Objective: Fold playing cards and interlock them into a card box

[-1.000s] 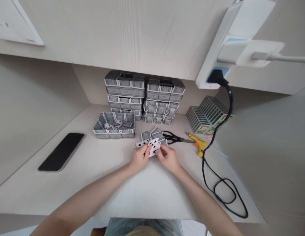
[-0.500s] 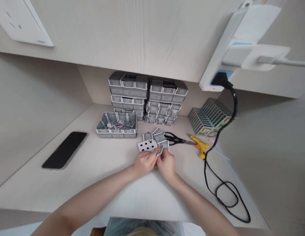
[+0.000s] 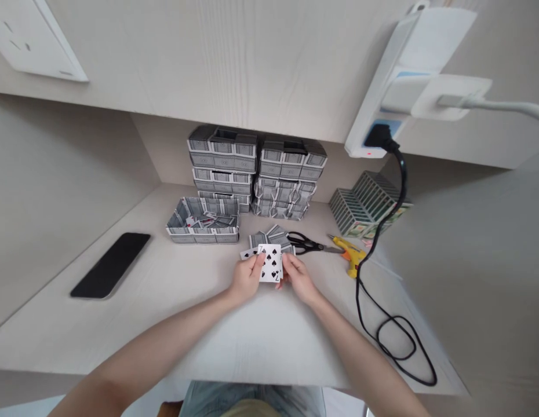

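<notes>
A seven of spades playing card (image 3: pixel 270 265) is held face up between my two hands, just above the desk. My left hand (image 3: pixel 247 278) pinches its left edge, thumb on the face. At the right edge, my right hand (image 3: pixel 298 278) grips it with the thumb on top; another card edge seems to show behind it. Beyond my hands lie several loose playing cards (image 3: pixel 276 236), mostly backs up, one face-up card partly covered. Black-handled scissors (image 3: pixel 305 243) rest beside them, blades pointing right.
An open card-built box (image 3: pixel 204 238) holds card pieces. Behind it stand stacked card boxes (image 3: pixel 224 162). A phone (image 3: pixel 110 266) lies left. To the right are a yellow glue gun (image 3: pixel 351 255), its black cord (image 3: pixel 397 318) looping forward, and striped stacks (image 3: pixel 360 202). A power strip (image 3: pixel 408 75) hangs above.
The card in my hands was tilted and mostly hidden; now it faces up flat with its seven of spades showing. My hands have moved slightly apart. The whole view has shifted a little.
</notes>
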`<state>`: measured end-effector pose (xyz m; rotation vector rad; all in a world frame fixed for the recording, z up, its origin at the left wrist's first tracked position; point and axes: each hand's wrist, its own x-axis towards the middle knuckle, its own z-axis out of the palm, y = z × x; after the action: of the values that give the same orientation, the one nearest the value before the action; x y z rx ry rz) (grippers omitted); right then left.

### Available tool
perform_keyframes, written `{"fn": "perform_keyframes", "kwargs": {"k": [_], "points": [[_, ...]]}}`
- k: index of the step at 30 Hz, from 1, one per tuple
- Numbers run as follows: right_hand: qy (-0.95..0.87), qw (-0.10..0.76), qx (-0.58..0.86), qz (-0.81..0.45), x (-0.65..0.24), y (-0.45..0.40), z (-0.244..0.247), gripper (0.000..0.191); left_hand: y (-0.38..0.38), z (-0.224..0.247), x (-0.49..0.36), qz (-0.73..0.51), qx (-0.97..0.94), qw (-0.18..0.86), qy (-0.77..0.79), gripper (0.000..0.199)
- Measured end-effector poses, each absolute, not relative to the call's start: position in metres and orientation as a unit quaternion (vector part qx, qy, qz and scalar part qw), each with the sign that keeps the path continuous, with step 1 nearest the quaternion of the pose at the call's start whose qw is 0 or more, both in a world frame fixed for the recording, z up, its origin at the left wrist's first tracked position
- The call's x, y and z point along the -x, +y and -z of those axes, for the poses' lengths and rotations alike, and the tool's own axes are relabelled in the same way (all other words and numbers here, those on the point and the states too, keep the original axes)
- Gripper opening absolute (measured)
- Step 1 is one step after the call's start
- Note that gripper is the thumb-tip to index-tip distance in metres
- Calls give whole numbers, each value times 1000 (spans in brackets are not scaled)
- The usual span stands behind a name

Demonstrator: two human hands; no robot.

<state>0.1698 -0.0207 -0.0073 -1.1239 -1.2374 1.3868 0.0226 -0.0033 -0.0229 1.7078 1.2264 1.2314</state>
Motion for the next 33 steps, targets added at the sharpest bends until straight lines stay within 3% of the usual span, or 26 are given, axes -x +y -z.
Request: {"fn": "perform_keyframes", "kwargs": {"k": [5, 13, 20, 23, 26, 33], "points": [[-520, 441, 455, -573, -156, -28, 11, 55, -9, 23, -23, -459, -671, 353, 463, 48], [-507, 467, 545, -477, -144, -30, 21, 56, -10, 27, -25, -427, -708, 309, 470, 50], [-590, 472, 619, -213, -148, -25, 34, 55, -9, 26, -27, -419, -740, 227, 474, 49], [-607, 468, 621, -165, -151, -26, 33, 55, -8, 24, -27, -412, -749, 218, 471, 50], [-600, 490, 600, -202, -151, -28, 32, 52, -7, 24, -27, -415, -738, 249, 469, 51], [-539, 521, 515, -417, -147, -25, 25, 36, -2, 26, -25, -443, -673, 343, 483, 47]]}}
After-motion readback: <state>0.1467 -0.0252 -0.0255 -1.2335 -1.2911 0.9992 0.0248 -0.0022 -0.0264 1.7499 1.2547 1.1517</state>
